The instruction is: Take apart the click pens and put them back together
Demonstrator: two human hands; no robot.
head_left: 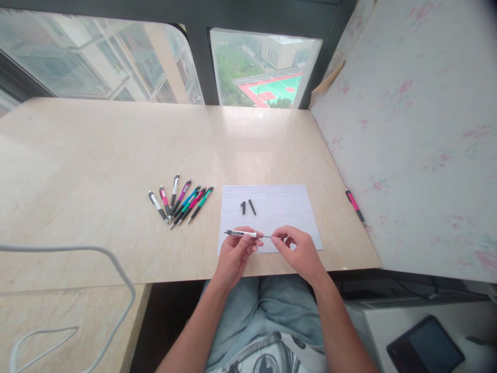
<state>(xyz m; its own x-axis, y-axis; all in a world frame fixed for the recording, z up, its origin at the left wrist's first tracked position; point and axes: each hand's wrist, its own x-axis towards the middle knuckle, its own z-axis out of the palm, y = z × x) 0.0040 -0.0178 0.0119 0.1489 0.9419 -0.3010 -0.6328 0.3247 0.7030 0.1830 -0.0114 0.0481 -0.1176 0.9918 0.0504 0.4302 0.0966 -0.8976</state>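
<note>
My left hand [237, 255] is closed around the white barrel of a pen [239, 233], held level with its dark clip end to the left. A thin ink refill [266, 237] sticks out of the barrel's right end. The fingertips of my right hand [296, 248] pinch the far end of this refill. Both hands are above the lower part of a white sheet of paper [283, 212] that has rows of faint writing along its top. Two small black pen parts [252, 206] lie on the sheet just beyond my left hand.
A cluster of several click pens [190, 204] in white, pink, purple, blue and green lies left of the paper. One pink and black pen [355, 206] rests by the wall on the right. A pale cable [112, 259] loops across the lower left. Windows border the table's far edge.
</note>
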